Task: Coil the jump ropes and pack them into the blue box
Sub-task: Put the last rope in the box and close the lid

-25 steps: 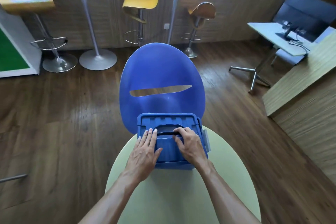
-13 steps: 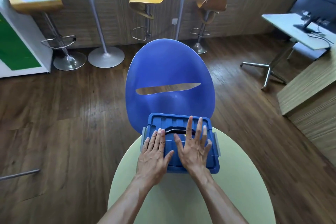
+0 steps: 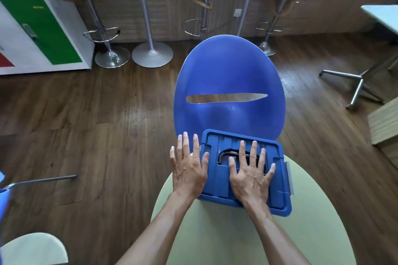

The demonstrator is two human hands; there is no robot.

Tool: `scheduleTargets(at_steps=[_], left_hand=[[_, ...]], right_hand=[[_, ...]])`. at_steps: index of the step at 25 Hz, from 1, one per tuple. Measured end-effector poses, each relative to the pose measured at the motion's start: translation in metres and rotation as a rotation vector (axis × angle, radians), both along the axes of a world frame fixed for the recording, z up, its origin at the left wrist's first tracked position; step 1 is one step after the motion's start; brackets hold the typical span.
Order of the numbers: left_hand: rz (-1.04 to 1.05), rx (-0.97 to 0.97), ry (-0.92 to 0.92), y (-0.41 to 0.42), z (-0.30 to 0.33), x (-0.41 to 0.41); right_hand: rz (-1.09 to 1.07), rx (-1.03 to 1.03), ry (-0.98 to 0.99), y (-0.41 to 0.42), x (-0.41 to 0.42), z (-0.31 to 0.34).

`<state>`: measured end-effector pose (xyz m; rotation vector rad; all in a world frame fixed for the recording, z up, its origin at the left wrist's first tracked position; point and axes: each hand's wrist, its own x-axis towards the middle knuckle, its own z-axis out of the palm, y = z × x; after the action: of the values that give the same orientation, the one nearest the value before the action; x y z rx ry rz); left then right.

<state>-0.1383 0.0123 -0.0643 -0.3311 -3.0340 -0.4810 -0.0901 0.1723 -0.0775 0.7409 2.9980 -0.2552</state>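
One blue box (image 3: 217, 185) here, lid on, sitting at the far edge of a pale green round table (image 3: 226, 239) — slightly skewed, right corner nearer. Ribbed lid with a recess in the middle and a dark folded-down handle (image 3: 226, 154) in it, plus a grey latch (image 3: 290, 178) on the right side. No jump ropes visible anywhere. Two hands: right hand (image 3: 249, 175) flat on the lid, fingers spread straight over the handle; left hand (image 3: 188, 166) also flat and spread, hanging off the box's left edge, thumb touching the lid rim. Not gripping anything. One blue chair (image 3: 230, 75) just beyond the box, three bar stools by the far wall — two yellow, one brown. No readable writing or labels.
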Motion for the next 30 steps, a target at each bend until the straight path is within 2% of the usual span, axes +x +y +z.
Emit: scheduleTargets(at_steps=[4,6,9,10,12,17,20,23,26,29,30], left_hand=[[0.008,0.015,-0.247,0.001,-0.010,-0.009],[-0.027,0.125,-0.327,0.004,-0.011,-0.010],[-0.084,0.412,-0.236,0.009,-0.010,-0.004],[-0.107,0.431,-0.180,0.012,-0.012,-0.002],[-0.151,0.289,-0.065,0.017,-0.020,0.004],[-0.282,-0.001,0.049,0.026,-0.023,0.008],[-0.296,-0.033,0.092,0.028,-0.022,0.010],[-0.281,-0.029,0.114,0.023,-0.026,0.009],[-0.284,-0.021,0.116,0.027,-0.025,0.009],[-0.274,-0.028,0.107,0.029,-0.025,0.010],[-0.269,-0.023,0.105,0.028,-0.025,0.010]], right_hand=[[-0.001,0.002,0.025,-0.004,-0.001,-0.002],[-0.001,-0.001,0.018,-0.003,-0.002,-0.002],[-0.004,0.001,0.039,-0.003,-0.001,-0.004],[-0.004,0.001,0.050,-0.003,-0.001,-0.004],[-0.001,0.005,0.049,-0.003,-0.001,-0.006],[-0.001,0.022,0.062,-0.002,-0.002,-0.008],[0.018,-0.056,0.051,-0.002,-0.001,0.001],[0.013,-0.118,0.177,0.007,0.007,0.009],[-0.169,-0.104,0.216,0.041,0.020,0.012],[-0.507,-0.358,0.122,0.064,0.023,0.024],[-0.553,-0.385,0.137,0.064,0.023,0.025]])
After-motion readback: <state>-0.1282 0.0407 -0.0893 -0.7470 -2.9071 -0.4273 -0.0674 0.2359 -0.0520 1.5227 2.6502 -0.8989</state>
